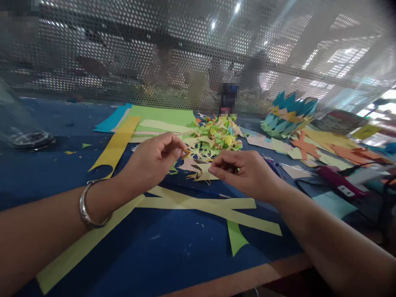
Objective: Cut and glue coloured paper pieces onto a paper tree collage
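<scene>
My left hand, with a silver bangle at the wrist, pinches a small orange-yellow paper scrap between thumb and finger. Across from it, my right hand is closed, thumb against fingertips; whatever it may hold cannot be made out. Between and behind both hands lies a heap of cut paper scraps in green, yellow and cream. Pale yellow paper strips cross each other on the blue table in front of the hands. A blue pencil-like stick lies just behind them, and a green scrap pokes out below.
Green paper sheets and a yellow strip lie at the left back. A zigzag-edged paper crown stands back right, near orange cut-outs. A maroon power strip with cables lies right. Perforated metal closes off the back.
</scene>
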{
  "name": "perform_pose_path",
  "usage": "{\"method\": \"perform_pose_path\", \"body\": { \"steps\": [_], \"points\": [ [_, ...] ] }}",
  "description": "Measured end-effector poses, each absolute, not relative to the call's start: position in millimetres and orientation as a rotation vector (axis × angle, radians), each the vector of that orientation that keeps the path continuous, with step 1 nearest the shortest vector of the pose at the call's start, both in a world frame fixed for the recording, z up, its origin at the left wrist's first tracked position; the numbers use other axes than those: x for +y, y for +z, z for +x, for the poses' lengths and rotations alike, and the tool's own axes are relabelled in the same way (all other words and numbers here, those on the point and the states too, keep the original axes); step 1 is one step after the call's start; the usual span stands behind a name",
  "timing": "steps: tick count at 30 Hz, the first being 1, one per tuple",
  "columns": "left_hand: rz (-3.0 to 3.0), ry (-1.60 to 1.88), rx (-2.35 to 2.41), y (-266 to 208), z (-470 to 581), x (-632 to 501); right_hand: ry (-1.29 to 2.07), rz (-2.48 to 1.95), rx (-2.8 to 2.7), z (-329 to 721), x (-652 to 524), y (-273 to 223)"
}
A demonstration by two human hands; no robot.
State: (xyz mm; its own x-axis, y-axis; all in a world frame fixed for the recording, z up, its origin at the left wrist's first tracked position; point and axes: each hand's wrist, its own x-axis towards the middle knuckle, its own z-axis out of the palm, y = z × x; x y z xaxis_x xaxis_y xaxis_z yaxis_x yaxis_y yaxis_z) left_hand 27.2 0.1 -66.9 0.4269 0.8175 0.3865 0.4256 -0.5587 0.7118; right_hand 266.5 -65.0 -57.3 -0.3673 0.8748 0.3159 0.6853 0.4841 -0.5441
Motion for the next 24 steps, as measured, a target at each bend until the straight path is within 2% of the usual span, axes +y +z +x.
{"method": "perform_pose_path", "body": {
  "steps": [8,24],
  "points": [
    [1.767,0.972,0.942,-69.2,40.8,-17.3,0.475,-1.252,-2.015,257.0,-61.0,-64.4],
    [1.688,0.985,0.923,-73.0,44.2,-29.7,0.503,-1.218,-2.041,244.9,-63.8,-65.8]
  ]
}}
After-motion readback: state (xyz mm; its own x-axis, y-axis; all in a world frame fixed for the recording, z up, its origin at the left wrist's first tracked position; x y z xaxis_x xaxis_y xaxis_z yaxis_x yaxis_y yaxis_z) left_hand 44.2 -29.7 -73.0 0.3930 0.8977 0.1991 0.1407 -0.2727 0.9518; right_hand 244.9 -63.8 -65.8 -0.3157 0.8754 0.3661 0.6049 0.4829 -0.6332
